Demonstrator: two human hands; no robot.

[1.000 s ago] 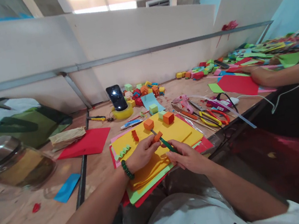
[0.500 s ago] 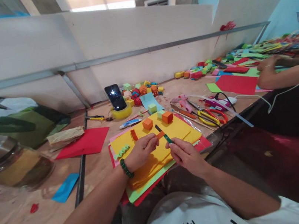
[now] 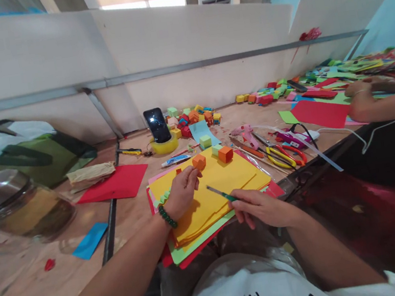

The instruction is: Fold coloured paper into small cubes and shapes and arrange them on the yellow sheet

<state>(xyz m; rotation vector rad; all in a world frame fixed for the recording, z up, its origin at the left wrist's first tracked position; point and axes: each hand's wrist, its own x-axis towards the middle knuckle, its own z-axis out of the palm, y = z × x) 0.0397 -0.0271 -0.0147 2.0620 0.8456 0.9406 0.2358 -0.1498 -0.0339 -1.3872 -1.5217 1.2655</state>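
Observation:
My right hand (image 3: 252, 204) is closed around the green handle of a slim knife-like tool (image 3: 221, 193), its metal tip pointing left above a stack of yellow paper (image 3: 231, 177). My left hand (image 3: 184, 189), wearing a dark green bead bracelet, has its fingers drawn together over the stack. Whatever is in those fingers is hidden. Just beyond its fingertips is an orange paper cube (image 3: 199, 162). Farther right sits an open-sided orange paper box (image 3: 225, 154) beside a pale green cube (image 3: 216, 150). A folded light green strip (image 3: 162, 199) lies partly behind my left wrist.
A phone (image 3: 157, 125) leans upright at a yellow tape roll (image 3: 165, 144). Scissors (image 3: 282, 155) and a pink glue gun (image 3: 247, 135) lie to the right. At left stand a glass jug (image 3: 32, 212) and a green bag (image 3: 53, 154). A co-worker's arm (image 3: 384, 107) rests on the table at right.
My hands have moved apart. The orange strip between the left fingers and the tool is no longer visible. The tool has swung lower, and the view has shifted slightly.

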